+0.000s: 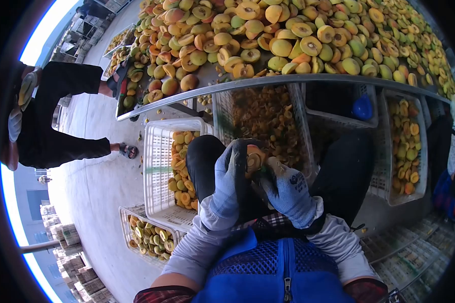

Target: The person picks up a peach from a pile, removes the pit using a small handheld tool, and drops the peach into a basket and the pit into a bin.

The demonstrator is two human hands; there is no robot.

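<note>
My left hand [229,177], in a blue-grey glove with a dark palm, is closed round a peach [256,157] above my lap. Facing it, my right hand [291,191], gloved in blue with dark print on its back, has its fingers bent in at the fruit's lower right side. A small dark thing shows between the fingers there, too unclear to name. The peach shows an orange, ringed face toward the right hand. Beyond the hands is a crate [299,121] of brown pits or scraps under the table edge.
A metal table [207,90] heaped with halved fruit spans the top. White crates [154,171] of fruit stand at the left, another crate [384,151] at the right. A blue round object [362,107] lies in a dark crate. A person [60,116] stands at the left; another's sleeve [453,151] shows far right.
</note>
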